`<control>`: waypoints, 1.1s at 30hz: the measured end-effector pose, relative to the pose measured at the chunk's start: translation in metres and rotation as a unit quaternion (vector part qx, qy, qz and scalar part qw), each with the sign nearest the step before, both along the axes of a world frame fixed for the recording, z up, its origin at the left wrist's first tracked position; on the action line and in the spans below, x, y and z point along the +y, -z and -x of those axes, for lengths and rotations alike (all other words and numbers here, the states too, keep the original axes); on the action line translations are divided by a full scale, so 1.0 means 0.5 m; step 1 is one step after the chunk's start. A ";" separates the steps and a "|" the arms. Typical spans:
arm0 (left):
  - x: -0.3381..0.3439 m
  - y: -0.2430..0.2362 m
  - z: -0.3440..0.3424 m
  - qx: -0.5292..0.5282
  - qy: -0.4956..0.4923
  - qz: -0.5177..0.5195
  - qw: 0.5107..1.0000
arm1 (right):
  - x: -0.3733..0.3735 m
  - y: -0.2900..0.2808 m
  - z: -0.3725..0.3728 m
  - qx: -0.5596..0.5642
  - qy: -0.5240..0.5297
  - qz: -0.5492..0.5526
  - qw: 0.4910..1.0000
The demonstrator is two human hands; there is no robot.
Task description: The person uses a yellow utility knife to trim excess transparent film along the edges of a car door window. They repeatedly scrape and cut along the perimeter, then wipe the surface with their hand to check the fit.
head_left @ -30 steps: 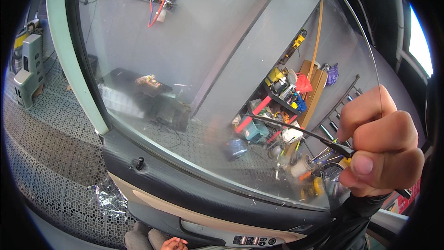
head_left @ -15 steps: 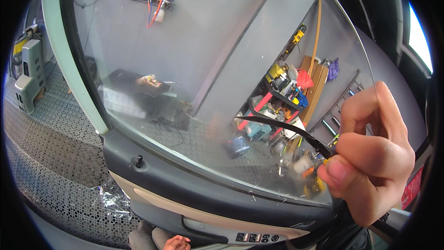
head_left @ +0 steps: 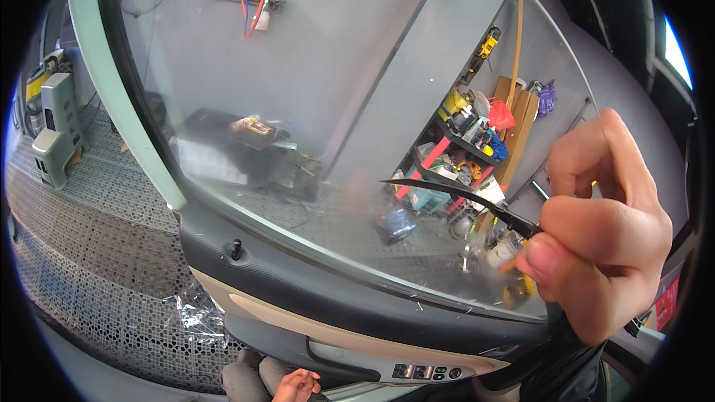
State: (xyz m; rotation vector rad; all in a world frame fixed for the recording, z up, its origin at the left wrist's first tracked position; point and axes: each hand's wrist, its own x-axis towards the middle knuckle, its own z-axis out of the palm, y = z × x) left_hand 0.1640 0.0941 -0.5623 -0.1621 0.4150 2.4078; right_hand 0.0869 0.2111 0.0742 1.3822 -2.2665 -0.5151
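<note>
A thin black strip [head_left: 454, 193], curved and tapering to a point at its left end, lies against the inside of the car door's window glass [head_left: 320, 104], low in the pane and just above the sill. Its right end disappears between the thumb and forefinger of the right hand [head_left: 603, 231], which pinches it tightly; the other fingers [head_left: 588, 160] are curled in above the strip, so the hand is closed on it (what kind of strip it is cannot be told).

Below the glass runs the dark door panel [head_left: 298, 283] with a small lock knob [head_left: 236, 247] standing upright near its top edge, a beige trim band, and a row of window switches [head_left: 421, 372] further down. The left hand [head_left: 296, 385] shows only partly at the lower edge, fingers loosely bent and holding nothing visible.

Through the window appear a perforated metal floor [head_left: 97, 231] and, well apart, a cluttered shelf of colourful tools [head_left: 473, 134] against a grey wall.
</note>
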 end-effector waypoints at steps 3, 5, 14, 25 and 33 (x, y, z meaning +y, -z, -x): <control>0.000 0.007 0.002 0.008 0.005 0.014 1.000 | 0.008 0.011 0.015 0.022 -0.061 0.000 0.998; -0.002 0.003 0.004 0.003 0.007 0.003 1.000 | 0.014 0.014 0.023 0.027 -0.084 0.003 0.996; 0.001 -0.018 0.003 -0.001 0.006 0.009 1.000 | 0.020 0.010 0.049 -0.045 -0.151 0.064 0.985; 0.006 -0.002 -0.001 0.019 0.005 -0.017 1.000 | 0.012 0.022 0.056 -0.012 -0.160 0.091 0.983; 0.008 0.011 -0.006 -0.012 0.002 -0.009 1.000 | 0.005 0.021 0.055 0.003 -0.161 0.059 0.985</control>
